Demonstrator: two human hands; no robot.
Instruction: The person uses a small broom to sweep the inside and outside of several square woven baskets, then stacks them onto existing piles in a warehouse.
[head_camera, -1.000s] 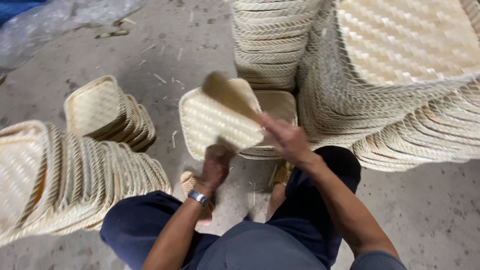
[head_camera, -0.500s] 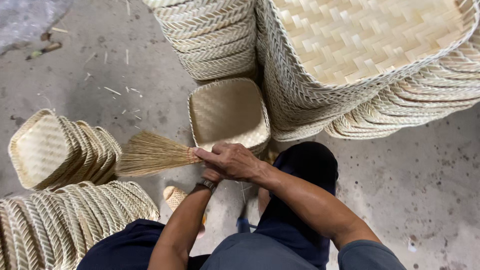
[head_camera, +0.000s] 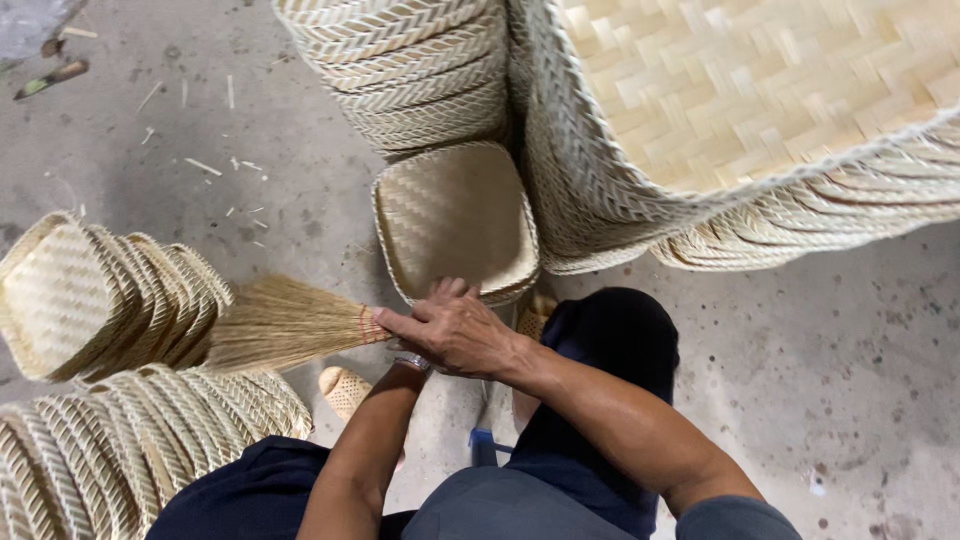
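no packages, labels, signs or screens visible from my head camera.

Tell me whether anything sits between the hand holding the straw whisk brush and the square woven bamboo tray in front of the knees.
Nothing visible does. The right hand grips the straw whisk brush at its bound neck, right at the near rim of the square woven bamboo tray. The left hand is hidden beneath the right.
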